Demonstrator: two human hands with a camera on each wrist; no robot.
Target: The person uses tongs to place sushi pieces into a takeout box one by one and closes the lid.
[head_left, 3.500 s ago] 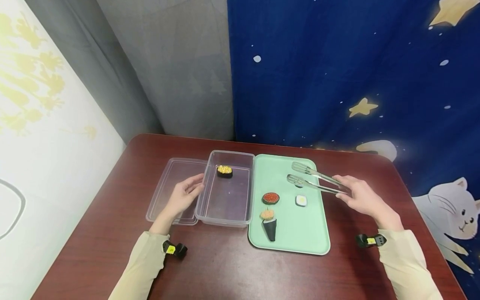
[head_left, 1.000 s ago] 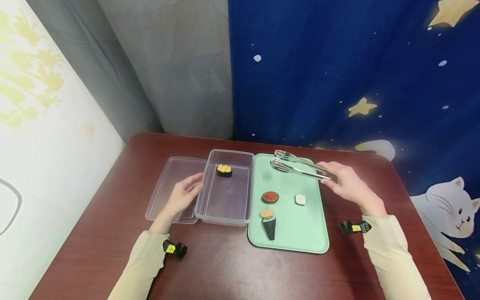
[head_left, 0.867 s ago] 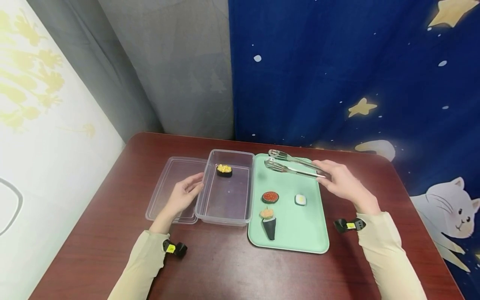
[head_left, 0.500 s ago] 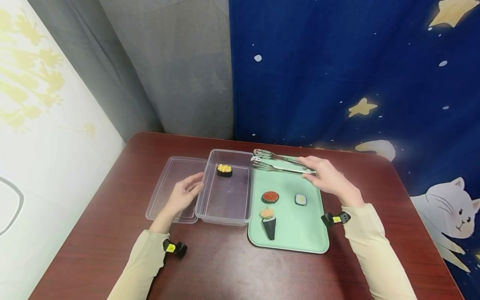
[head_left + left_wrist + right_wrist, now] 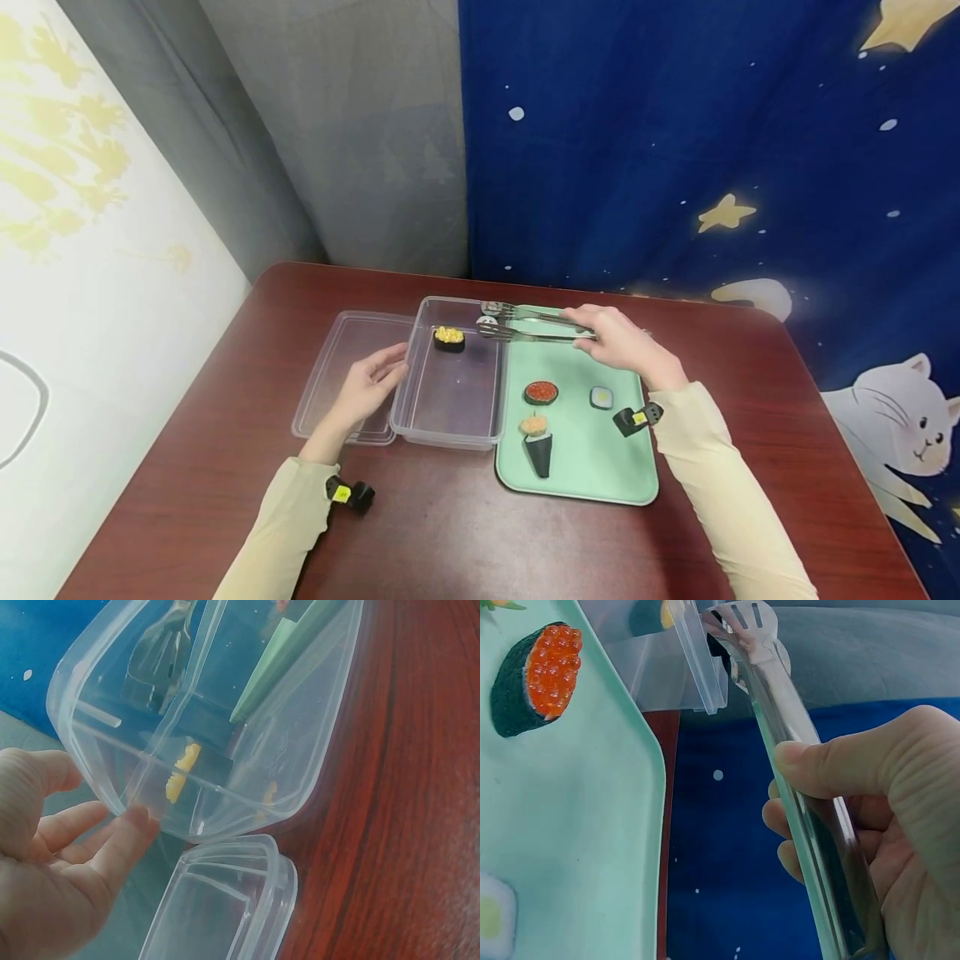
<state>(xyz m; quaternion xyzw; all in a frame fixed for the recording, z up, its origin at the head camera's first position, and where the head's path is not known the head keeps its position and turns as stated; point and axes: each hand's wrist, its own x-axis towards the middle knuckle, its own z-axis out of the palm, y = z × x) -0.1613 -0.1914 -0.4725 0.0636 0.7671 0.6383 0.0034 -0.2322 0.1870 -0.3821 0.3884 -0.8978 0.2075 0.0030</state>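
My right hand (image 5: 617, 337) grips metal tongs (image 5: 536, 325) between thumb and fingers, reaching across the tray's far end. A small dark-and-white sushi piece (image 5: 486, 320) is between the tong tips, over the far right corner of the clear plastic container (image 5: 450, 437). Inside that container sits a corn-topped sushi (image 5: 449, 340). My left hand (image 5: 367, 387) is at the container's left wall, fingers loosely extended; in the left wrist view its fingertips (image 5: 139, 819) meet the plastic wall.
The green tray (image 5: 600, 458) right of the container bears a red roe sushi (image 5: 541, 392), a black hand roll (image 5: 538, 454) and a small white-edged roll (image 5: 602, 397). A clear lid (image 5: 330, 375) lies left of the container, under my left hand. Curtains hang behind the table.
My right hand has carried the tongs and the sushi piece leftward, from over the tray to the container's far right corner. The left hand has stayed at the container's wall.
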